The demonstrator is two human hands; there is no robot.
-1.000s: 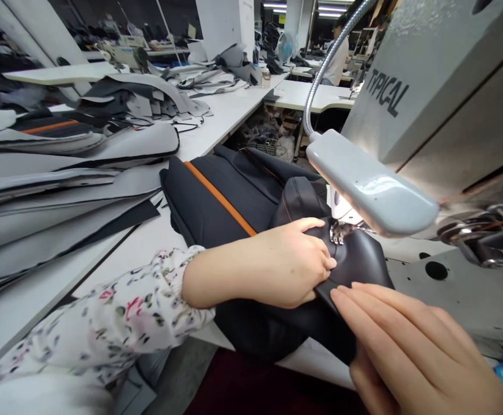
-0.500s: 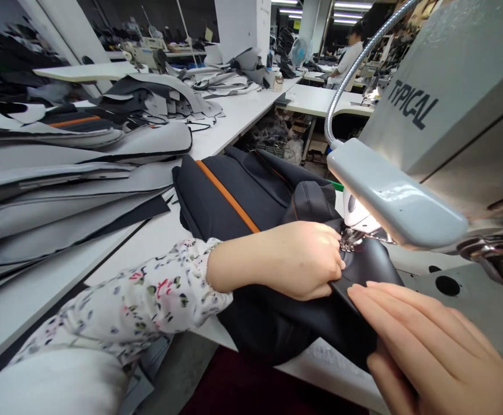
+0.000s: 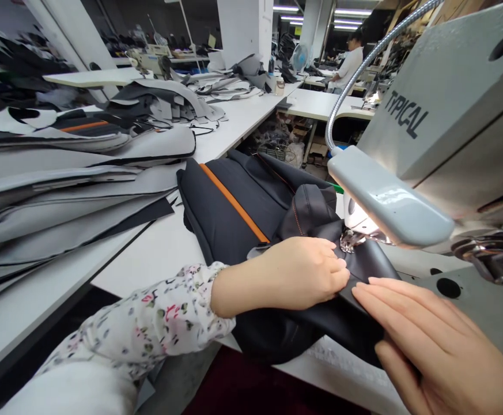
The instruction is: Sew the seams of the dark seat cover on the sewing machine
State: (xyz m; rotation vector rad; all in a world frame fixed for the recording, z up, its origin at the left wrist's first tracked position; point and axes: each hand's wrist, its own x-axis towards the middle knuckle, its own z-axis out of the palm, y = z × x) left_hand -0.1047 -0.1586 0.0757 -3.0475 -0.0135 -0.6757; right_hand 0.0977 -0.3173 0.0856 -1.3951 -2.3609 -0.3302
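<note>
A dark seat cover (image 3: 234, 213) with an orange stripe lies on the white table, its near end bunched under the presser foot (image 3: 348, 239) of a grey sewing machine (image 3: 450, 115). My left hand (image 3: 307, 274) is curled, its fingers pinching the dark leather just left of the foot. Flat on the leather in front of the foot lies my right hand (image 3: 432, 340), fingers stretched out and held together.
A grey gooseneck lamp (image 3: 385, 199) hangs over the needle area. Stacks of grey and black cut panels (image 3: 61, 178) cover the table to the left. More tables with piled panels stand behind, and a person in white (image 3: 350, 60) sits far back.
The view has shifted slightly. My left hand has slid a little toward me along the leather and its fingers have curled tighter. My right hand stays flat on the piece.
</note>
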